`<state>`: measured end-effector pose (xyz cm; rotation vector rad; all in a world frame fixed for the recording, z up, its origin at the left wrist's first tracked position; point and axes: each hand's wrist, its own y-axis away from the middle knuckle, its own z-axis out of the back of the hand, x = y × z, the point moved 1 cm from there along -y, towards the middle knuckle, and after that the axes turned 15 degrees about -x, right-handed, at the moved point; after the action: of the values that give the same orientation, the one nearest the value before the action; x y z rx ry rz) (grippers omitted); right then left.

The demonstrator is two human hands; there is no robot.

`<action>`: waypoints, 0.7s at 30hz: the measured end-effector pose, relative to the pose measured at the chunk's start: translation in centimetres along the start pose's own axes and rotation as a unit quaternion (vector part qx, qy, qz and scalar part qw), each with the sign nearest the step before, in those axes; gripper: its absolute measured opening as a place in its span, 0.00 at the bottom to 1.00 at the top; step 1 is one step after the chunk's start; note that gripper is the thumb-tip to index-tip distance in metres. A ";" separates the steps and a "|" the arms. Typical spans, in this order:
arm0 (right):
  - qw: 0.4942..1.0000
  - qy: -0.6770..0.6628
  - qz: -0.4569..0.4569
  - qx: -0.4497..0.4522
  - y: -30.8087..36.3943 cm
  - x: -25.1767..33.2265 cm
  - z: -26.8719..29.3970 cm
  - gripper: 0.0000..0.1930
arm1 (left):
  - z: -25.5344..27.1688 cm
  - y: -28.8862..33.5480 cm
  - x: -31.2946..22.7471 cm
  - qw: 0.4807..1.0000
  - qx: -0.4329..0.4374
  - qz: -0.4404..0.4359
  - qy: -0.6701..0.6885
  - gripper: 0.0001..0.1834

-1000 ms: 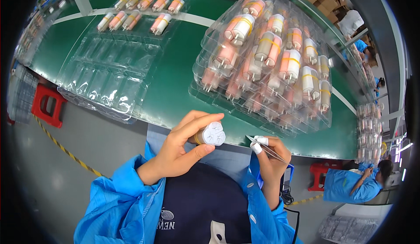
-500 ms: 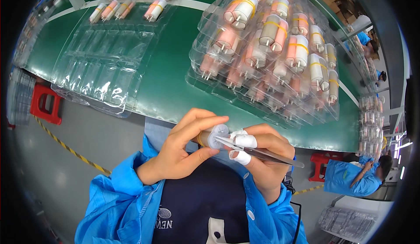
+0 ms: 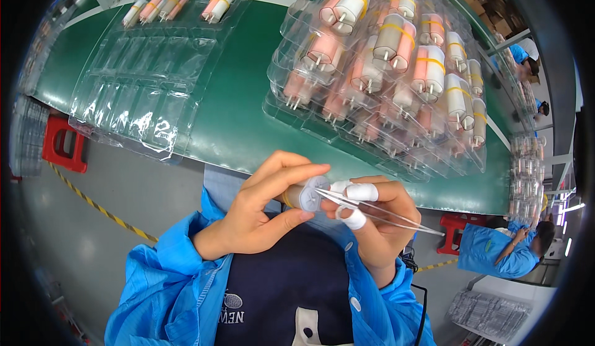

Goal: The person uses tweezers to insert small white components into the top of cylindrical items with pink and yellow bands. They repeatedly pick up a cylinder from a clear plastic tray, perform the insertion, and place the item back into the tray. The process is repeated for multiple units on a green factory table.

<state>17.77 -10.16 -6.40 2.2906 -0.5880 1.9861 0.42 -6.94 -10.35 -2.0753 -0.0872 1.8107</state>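
Observation:
My left hand (image 3: 254, 206) is closed around a small cylinder (image 3: 309, 195) with a pale grey round end and a yellow band, fingers and thumb gripping its sides. That grey end faces right, toward my other hand. White wraps cover some fingertips of my right hand (image 3: 384, 222), which pinches a pair of metal tweezers (image 3: 336, 199). The tweezer tips are at the middle of the grey end face; whether they grip anything there is too small to tell. Both hands are in front of my body, just off the near edge of the green table (image 3: 238, 116).
Stacked clear plastic trays (image 3: 297, 113) full of pink, white and grey cylinders stand at the table's right. On the left lies a clear tray (image 3: 133, 92) with several cylinders along its far end. Red stools (image 3: 65, 144) stand on the floor; a person in blue (image 3: 502, 250) sits at far right.
My right hand has turned the tweezers, so both their arms now show spread apart toward the back end. The tips stay at the cylinder's end. My left hand is almost unmoved.

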 end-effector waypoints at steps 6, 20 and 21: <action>0.998 -0.013 0.050 0.021 0.0 -0.4 0.4 0.11 | 0.0 -0.1 0.1 1.000 0.001 -0.023 -0.010 0.27; 0.997 0.025 0.068 0.039 -0.4 -0.4 0.5 0.09 | -0.1 0.0 0.3 0.999 0.007 -0.026 -0.024 0.26; 0.996 0.031 0.076 0.042 -0.4 -0.4 0.5 0.09 | -0.1 0.0 0.3 0.999 0.007 -0.025 -0.023 0.26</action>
<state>18.36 -9.88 -6.76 2.2852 -0.7079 2.1802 0.59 -6.87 -10.63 -2.0036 -0.1368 1.8238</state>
